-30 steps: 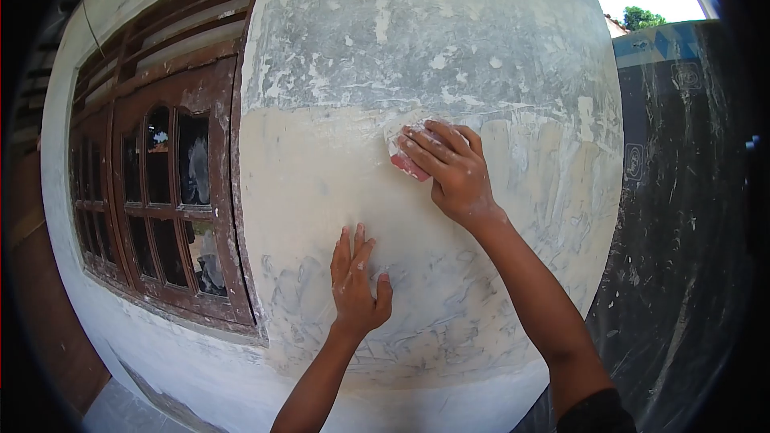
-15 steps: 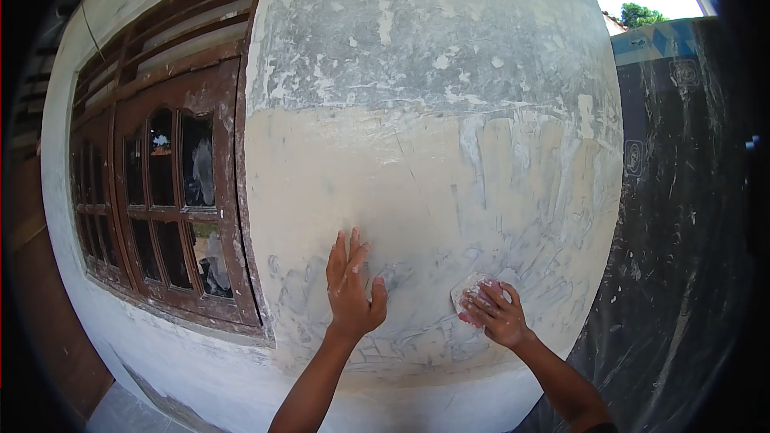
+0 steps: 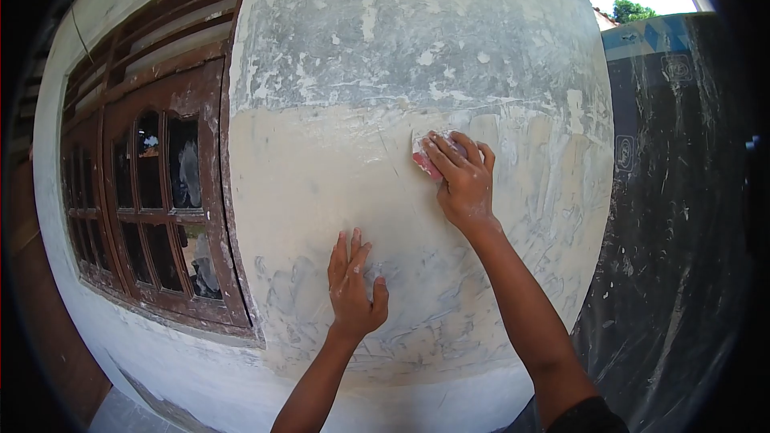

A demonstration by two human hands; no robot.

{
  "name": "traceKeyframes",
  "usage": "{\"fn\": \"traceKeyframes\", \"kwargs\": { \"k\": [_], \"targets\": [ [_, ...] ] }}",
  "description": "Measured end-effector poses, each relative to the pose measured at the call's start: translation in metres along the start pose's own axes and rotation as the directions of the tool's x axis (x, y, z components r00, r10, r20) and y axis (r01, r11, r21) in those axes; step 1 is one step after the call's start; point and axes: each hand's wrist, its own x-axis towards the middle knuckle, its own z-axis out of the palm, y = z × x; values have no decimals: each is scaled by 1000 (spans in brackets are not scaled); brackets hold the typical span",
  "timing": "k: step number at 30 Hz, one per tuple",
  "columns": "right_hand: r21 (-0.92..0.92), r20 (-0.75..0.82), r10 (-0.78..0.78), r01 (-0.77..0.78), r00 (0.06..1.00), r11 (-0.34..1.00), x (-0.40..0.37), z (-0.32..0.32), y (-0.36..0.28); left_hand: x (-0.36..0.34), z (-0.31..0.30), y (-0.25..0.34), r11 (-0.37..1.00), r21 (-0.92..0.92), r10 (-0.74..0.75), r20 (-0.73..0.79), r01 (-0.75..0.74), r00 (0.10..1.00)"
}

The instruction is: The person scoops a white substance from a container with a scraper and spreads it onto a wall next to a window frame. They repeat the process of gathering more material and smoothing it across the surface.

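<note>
My right hand (image 3: 467, 184) presses a small piece of sandpaper (image 3: 425, 162), reddish and smeared with white, against the upper part of the cream-coloured wall patch. The fingers lie over its top and hide much of it. Lower and to the left, my left hand (image 3: 355, 293) rests on the wall (image 3: 321, 168) with its fingers stretched out and nothing in it. White dust marks the fingertips of both hands. Around them the surface is smooth cream filler, with grey smears below and streaks at the right.
A brown wooden window (image 3: 164, 184) with glass panes is set in the wall at left. Above the cream patch runs a rough grey band (image 3: 401, 48) with flaking white spots. At right stands a dark, stained panel (image 3: 666, 216) with a blue strip along its top.
My right hand has swept up and slightly left across the wall with the sandpaper. My left hand has stayed nearly in place, and the view has shifted slightly.
</note>
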Motion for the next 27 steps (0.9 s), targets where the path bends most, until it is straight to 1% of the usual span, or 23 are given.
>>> {"fn": "traceKeyframes", "kwargs": {
  "k": [1, 2, 5, 7, 9, 10, 12, 13, 15, 17, 18, 20, 21, 22, 24, 27],
  "targets": [
    [-8, 44, 21, -20, 999, 1000, -21, 1, -5, -1, -1, 1, 1000, -4, -1, 7, 1, 1000],
    [-7, 40, 31, -31, 999, 999, -51, 0, -12, -2, -2, 1, 1000, -2, -2, 15, 2, 1000],
    [7, 121, 108, -109, 987, 994, -152, -16, -40, -3, -6, -4, 1000, 4, 9, 21, -9, 1000],
    [-9, 235, 147, -149, 961, 989, -217, -32, -62, -4, -8, -7, 1000, -1, 18, 29, -18, 999],
    [-20, 318, 137, -138, 938, 990, -264, -47, -80, -4, -8, -10, 1000, 9, -1, 28, 1, 1000],
    [-23, 317, 141, -141, 938, 990, -263, -50, -83, -6, -8, -11, 1000, 6, 2, 30, -2, 1000],
    [39, 268, 141, -158, 953, 987, -253, -60, -90, -8, -8, -14, 1000, -2, -14, 27, 14, 1000],
    [43, 254, 157, -173, 955, 984, -221, -61, -87, -7, -8, -14, 1000, -5, -12, 28, 12, 1000],
    [9, 137, 138, -140, 981, 990, -147, -51, -74, -10, -7, -14, 1000, -3, -21, 39, 21, 999],
    [38, 25, 119, -120, 993, 992, -80, -34, -53, -11, -8, -10, 1000, -7, -22, 42, 22, 999],
    [12, -28, 81, -81, 996, 997, -50, -23, -40, -12, -8, -10, 1000, -10, -17, 45, 18, 999],
    [-8, -79, 49, -50, 996, 999, -3, -3, -19, -14, -9, -9, 1000, -9, -12, 56, 13, 998],
    [-27, -77, 40, -42, 996, 999, 10, 5, -11, -15, -9, -9, 1000, -13, -9, 62, 9, 998],
    [-29, -73, 43, -45, 996, 999, 8, 8, -10, -17, -10, -10, 1000, -16, -10, 66, 12, 998],
    [-9, -18, 57, -57, 998, 998, 4, 15, -8, -19, -13, -12, 1000, -21, -9, 67, 11, 998],
    [12, 41, 73, -73, 997, 997, -60, 9, -30, -25, -17, -16, 1000, -18, -14, 65, 15, 998]
  ]
}}
